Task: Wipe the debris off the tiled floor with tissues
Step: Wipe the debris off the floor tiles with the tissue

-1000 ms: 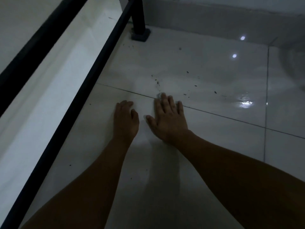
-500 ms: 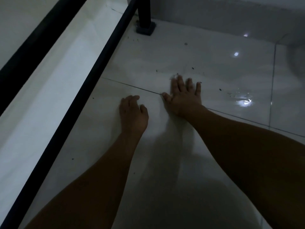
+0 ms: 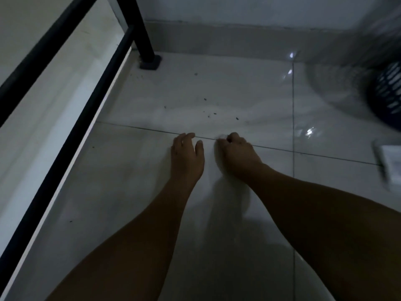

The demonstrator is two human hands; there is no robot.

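A glossy white tiled floor (image 3: 227,88) fills the view, its glazed surface throwing back small bright glints and crossed by thin dark grout lines (image 3: 293,105). The left hand (image 3: 187,156) rests palm down on the tile just short of the cross grout line, its fingers loosely together and slightly bent at the tips, with the thumb held a little apart. Just beside it, not touching, the right hand (image 3: 238,154) sits on the same line with its fingers curled under into a loose fist, pinching a crumpled white tissue (image 3: 222,136). Only a small, blurred pale tuft of it shows at the fingertips, against the floor. The scattered dark debris specks (image 3: 211,114), tiny and irregular, lie on the next tile beyond the hands, with a few more near the black square metal post (image 3: 141,29) and its flat foot. A long black metal rail (image 3: 71,135) runs diagonally along the left side, above a matt pale ledge (image 3: 32,131). A dull grey skirting (image 3: 217,38) lines the far wall. At the right edge stand a dark slotted plastic basket (image 3: 388,96), blurred, and a flat white rectangular object (image 3: 390,166) lying on the tile.
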